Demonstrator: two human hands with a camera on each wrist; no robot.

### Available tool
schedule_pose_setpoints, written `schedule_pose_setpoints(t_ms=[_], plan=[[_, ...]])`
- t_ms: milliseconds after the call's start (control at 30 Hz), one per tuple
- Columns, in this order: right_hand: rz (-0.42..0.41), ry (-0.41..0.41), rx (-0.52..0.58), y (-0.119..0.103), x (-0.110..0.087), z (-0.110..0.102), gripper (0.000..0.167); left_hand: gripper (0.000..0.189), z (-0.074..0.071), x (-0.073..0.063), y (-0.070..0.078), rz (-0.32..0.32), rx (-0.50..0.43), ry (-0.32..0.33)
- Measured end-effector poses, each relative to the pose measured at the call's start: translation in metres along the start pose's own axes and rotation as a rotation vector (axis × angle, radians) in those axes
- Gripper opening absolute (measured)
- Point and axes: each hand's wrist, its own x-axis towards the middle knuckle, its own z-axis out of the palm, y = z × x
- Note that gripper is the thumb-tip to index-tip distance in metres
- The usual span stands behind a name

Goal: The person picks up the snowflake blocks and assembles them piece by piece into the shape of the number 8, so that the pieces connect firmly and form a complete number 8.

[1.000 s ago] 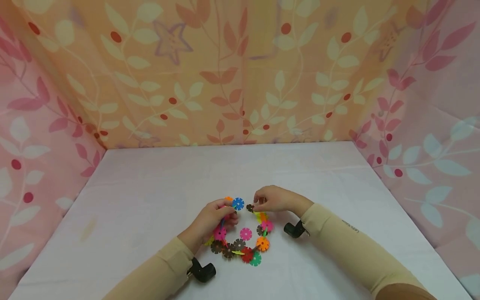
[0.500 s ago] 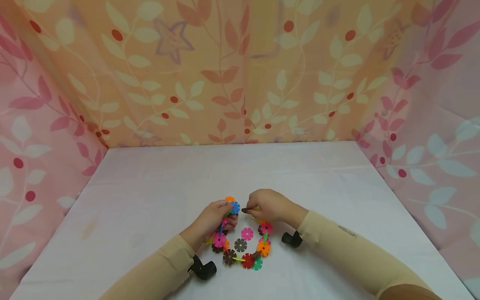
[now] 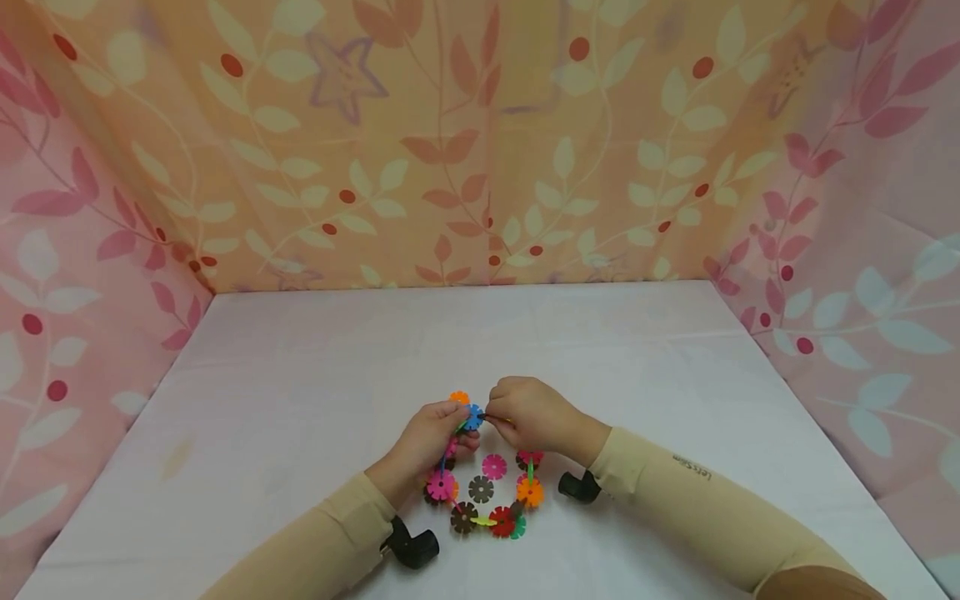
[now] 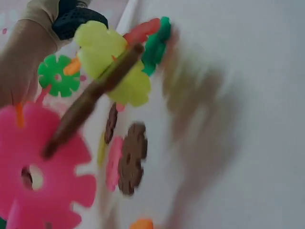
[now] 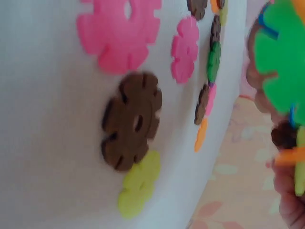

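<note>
My left hand (image 3: 423, 442) pinches one end of a chain of colourful interlocking plastic snowflake discs, at a blue snowflake disc (image 3: 473, 417). From the right, my right hand (image 3: 543, 417) pinches a brown snowflake disc, turned edge-on, against the blue one's rim; whether its notch is engaged I cannot tell. The chain curves round below both hands through a pink disc (image 3: 441, 484), a red disc (image 3: 502, 522) and an orange disc (image 3: 530, 492). Large in the left wrist view are a pink disc (image 4: 66, 191) and a yellow disc (image 4: 102, 43). My fingers hide parts of the chain.
Inside the loop, a loose pink disc (image 3: 494, 467) and a dark brown disc (image 3: 481, 489) lie on the white table (image 3: 300, 367). Black wrist-camera mounts (image 3: 415, 546) stick out below the sleeves. Patterned curtains (image 3: 450, 167) stand behind and at both sides.
My right hand has moved left with the brown disc, closing the gap to the blue disc. The right side of the chain has come along; the blue disc has shifted slightly.
</note>
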Motion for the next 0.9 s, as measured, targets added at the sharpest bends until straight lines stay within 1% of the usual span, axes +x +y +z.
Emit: schedule_pose_setpoints(t_ms=[67, 133, 233, 333, 400, 500, 567, 633, 700, 733, 767, 800, 833, 867, 900], plan=[[-0.017, 0.028, -0.017, -0.001, 0.001, -0.001, 0.014, 0.031, 0.002, -0.001, 0.002, 0.013, 0.008, 0.016], [-0.014, 0.036, -0.028, -0.002, 0.002, -0.002, 0.013, 0.031, 0.003, -0.001, 0.003, 0.027, 0.014, 0.031], [0.014, 0.014, -0.033, -0.004, 0.004, -0.005, 0.012, 0.030, 0.002, 0.000, 0.004, 0.042, 0.021, 0.035], [0.065, -0.033, -0.003, -0.005, 0.006, -0.009, 0.012, 0.031, -0.002, 0.002, 0.004, 0.049, 0.024, -0.006], [0.099, -0.070, 0.039, -0.006, 0.007, -0.012, 0.013, 0.031, -0.005, 0.002, 0.003, 0.036, 0.020, -0.049], [0.157, -0.119, 0.118, -0.006, 0.005, -0.015, 0.014, 0.033, -0.008, 0.001, 0.004, 0.000, 0.014, -0.096], [0.184, -0.146, 0.146, -0.004, 0.002, -0.014, 0.015, 0.037, -0.011, 0.000, 0.004, -0.027, 0.023, -0.097], [0.211, -0.169, 0.171, 0.001, -0.004, -0.013, 0.015, 0.039, -0.014, -0.001, 0.004, -0.040, 0.098, -0.057], [0.233, -0.176, 0.202, 0.007, -0.011, -0.013, 0.014, 0.035, -0.019, -0.002, 0.003, -0.039, 0.165, -0.016], [0.245, -0.175, 0.220, 0.011, -0.015, -0.014, 0.014, 0.031, -0.021, -0.003, 0.003, -0.034, 0.211, -0.002], [0.262, -0.169, 0.245, 0.016, -0.018, -0.015, 0.014, 0.028, -0.023, -0.005, 0.004, -0.022, 0.284, 0.000], [0.279, -0.154, 0.271, 0.021, -0.022, -0.017, 0.013, 0.025, -0.025, -0.008, 0.004, 0.008, 0.377, -0.018], [0.294, -0.136, 0.294, 0.026, -0.026, -0.020, 0.012, 0.021, -0.026, -0.011, 0.004, 0.045, 0.464, -0.063], [0.313, -0.115, 0.312, 0.031, -0.029, -0.022, 0.012, 0.020, -0.026, -0.014, 0.005, 0.109, 0.592, -0.127], [0.329, -0.094, 0.325, 0.036, -0.033, -0.025, 0.011, 0.019, -0.024, -0.018, 0.005, 0.189, 0.744, -0.203]])
